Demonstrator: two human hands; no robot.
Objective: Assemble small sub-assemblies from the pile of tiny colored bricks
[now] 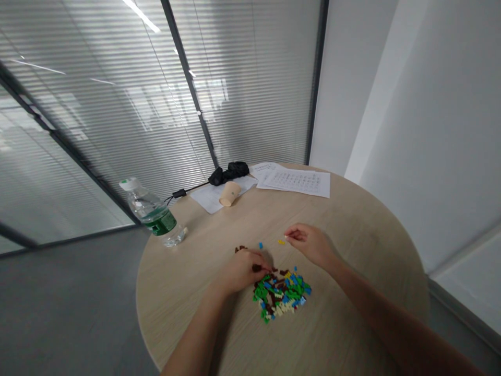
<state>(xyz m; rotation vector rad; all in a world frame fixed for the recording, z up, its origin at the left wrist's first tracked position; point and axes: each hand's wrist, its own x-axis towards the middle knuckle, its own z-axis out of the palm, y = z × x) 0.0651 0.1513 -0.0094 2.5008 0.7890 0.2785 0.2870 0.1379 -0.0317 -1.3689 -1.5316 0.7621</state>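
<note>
A heap of small toy building bricks [289, 293] in green, blue, brown, cream and yellow lies on the round wooden table. At the heap's upper left edge is my left hand [243, 269], its fingers curled round a dark brown brick [257, 268]. Beyond that hand sit a few more brown bricks [240, 248], partly hidden by it. My right hand [309, 241] is held over the table with thumb and fingers pinched together; what is between the tips is too small to make out. Just left of those fingertips lie yellow bricks [281, 242], and a blue brick [260, 245] is further left.
A clear water bottle [158, 219] with a green label stands near the table's left edge. Toward the back, a paper cup [230, 194] lies on its side on a sheet, beside a black folded umbrella [230, 172] and printed papers [295, 180]. Blinds-covered glass rises behind.
</note>
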